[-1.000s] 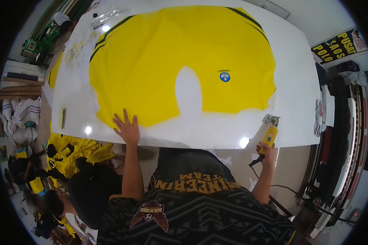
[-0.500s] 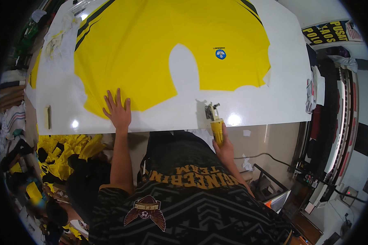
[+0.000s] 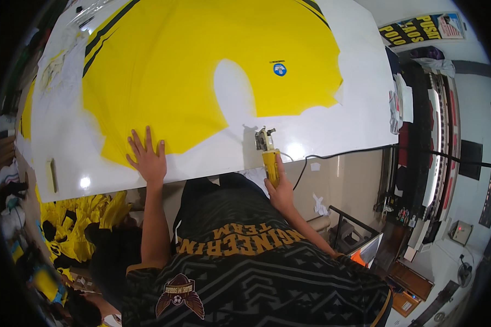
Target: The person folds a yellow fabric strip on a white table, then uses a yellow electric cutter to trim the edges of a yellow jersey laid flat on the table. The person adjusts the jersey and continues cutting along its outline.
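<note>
My left hand (image 3: pixel 149 158) lies flat with spread fingers on the near left edge of a yellow fabric panel (image 3: pixel 163 98). The panel has dark stripes, a small blue round badge and a deep rounded notch at its near side. My right hand (image 3: pixel 280 185) is closed around the yellow handle of an electric rotary cloth cutter (image 3: pixel 269 156). The cutter's metal head sits over the white tabletop, just short of the panel's near edge and apart from it. A black cord (image 3: pixel 333 155) runs rightward from beside the cutter along the table's front edge.
The white table (image 3: pixel 213 161) carries crumpled white paper (image 3: pixel 54 71) at its left and a small narrow block (image 3: pixel 51 174) near the left corner. Yellow and black cloth scraps (image 3: pixel 82 223) are heaped below. At right stand a black frame (image 3: pixel 354 229) and stacked papers (image 3: pixel 402 103).
The view has shifted, so the table and panel appear further left. The cord has swung up from the floor side to the table's front edge. Both hands keep their hold and place.
</note>
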